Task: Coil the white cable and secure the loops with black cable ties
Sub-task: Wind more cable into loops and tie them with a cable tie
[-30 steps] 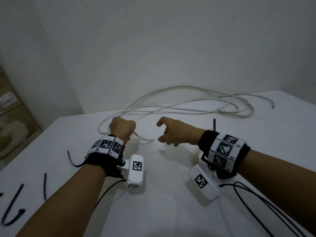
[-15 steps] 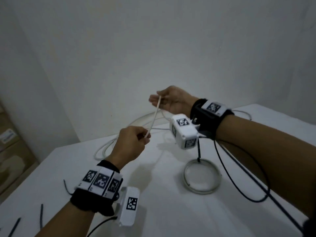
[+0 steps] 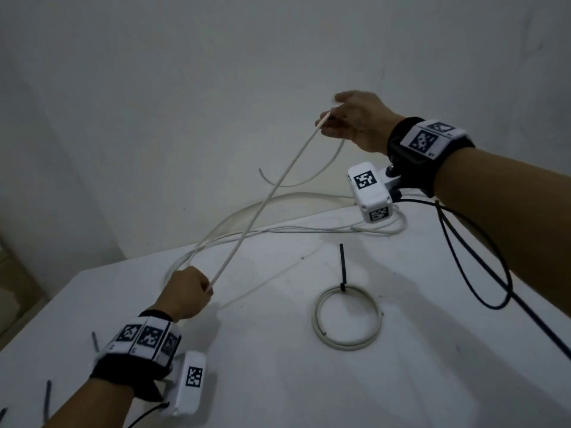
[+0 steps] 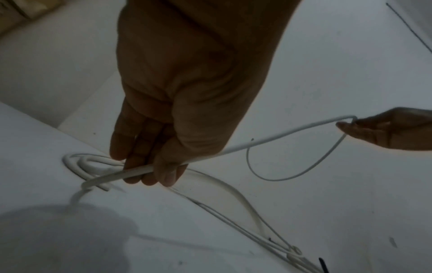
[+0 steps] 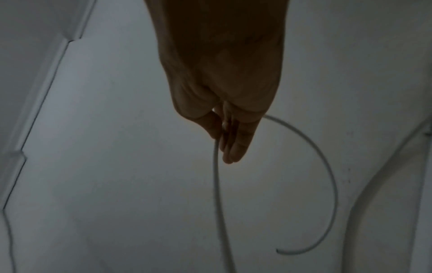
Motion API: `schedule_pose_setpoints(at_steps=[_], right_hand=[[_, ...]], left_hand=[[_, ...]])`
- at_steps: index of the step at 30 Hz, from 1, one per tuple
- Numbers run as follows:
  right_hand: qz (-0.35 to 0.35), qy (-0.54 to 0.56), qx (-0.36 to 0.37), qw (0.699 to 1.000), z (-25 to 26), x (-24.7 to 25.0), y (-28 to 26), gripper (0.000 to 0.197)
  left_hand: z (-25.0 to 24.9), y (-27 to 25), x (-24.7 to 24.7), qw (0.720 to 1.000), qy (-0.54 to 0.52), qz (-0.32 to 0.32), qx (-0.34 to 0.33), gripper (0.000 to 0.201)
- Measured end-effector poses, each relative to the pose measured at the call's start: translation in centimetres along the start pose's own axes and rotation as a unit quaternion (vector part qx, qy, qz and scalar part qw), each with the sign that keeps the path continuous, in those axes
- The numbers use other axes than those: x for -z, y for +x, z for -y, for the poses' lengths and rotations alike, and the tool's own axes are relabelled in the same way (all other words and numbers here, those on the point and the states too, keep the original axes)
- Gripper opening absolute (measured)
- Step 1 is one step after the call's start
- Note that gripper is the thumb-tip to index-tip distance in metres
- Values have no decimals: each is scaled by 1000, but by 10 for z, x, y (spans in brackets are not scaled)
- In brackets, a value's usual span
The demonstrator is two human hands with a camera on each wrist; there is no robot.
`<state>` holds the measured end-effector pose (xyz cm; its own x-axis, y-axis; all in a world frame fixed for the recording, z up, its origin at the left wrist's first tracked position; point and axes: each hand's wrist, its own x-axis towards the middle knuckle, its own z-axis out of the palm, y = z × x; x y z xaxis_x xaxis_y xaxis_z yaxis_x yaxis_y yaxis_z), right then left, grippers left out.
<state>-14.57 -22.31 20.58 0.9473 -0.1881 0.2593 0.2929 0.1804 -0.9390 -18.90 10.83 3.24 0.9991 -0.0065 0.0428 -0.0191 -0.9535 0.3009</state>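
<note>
Head view shows the left hand (image 3: 185, 293) low over the tabletop (image 3: 278, 381), fingers curled round the white cable (image 3: 262, 205) in a closed grip. From the left wrist view the cable passes under the thumb and across the fingers (image 4: 131, 147) of that hand (image 4: 187, 92), then runs out taut toward the other hand. The right hand (image 3: 358, 118) is raised high near the wall (image 3: 185, 72), pinching the same cable between thumb and fingertips. In the right wrist view that hand (image 5: 222, 83) has the cable (image 5: 216, 184) leaving its fingertips (image 5: 236, 147) downward, while the short free end bends away in an open arc and hangs in the air.

Between the two hands the cable forms a straight slanted line. Beyond the left hand, the remaining length lies in long loose loops (image 3: 247, 223) across the far part of the tabletop, up against the wall.

Nearer, to the right of the left hand, a finished coil (image 3: 347, 318) of white cable lies flat on the tabletop, well apart from both hands. A black cable tie (image 3: 342, 267) is cinched at its far edge, the tail lying straight out from the coil, pointing toward the wall. Loose black cable ties (image 3: 48, 400) lie at the near left edge of the tabletop. Both wrists carry black bands with patterned markers and small white camera boxes, from which dark cords (image 3: 482, 261) trail away.
</note>
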Motion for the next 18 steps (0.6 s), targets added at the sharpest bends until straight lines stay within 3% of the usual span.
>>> schedule_pose_setpoints(at_steps=[2,6,9,11,13,17,18], right_hand=[[20,-85,11,996,5,8,-4,17],[62,-149,47,986,16,28,-14,14],[100,-197,66,973,18,38,-31,12],[84,-265,82,957,14,44,-43,18],[43,-377,120,918,10,50,-60,20],[-25,-627,211,749,18,63,-87,30],[-34,-641,215,736,23,66,-91,31]], left_hand=[[-10,2,3,1000,-24,-7,-2,11],[-31,3,7,995,-79,-59,-15,11],[-52,-2,10,975,-187,-111,-37,11],[-68,-7,11,952,-281,-111,-53,12],[-84,-15,11,918,-381,-86,-67,8],[-109,-31,13,883,-455,-69,-92,6],[-114,-36,14,879,-463,-61,-95,6]])
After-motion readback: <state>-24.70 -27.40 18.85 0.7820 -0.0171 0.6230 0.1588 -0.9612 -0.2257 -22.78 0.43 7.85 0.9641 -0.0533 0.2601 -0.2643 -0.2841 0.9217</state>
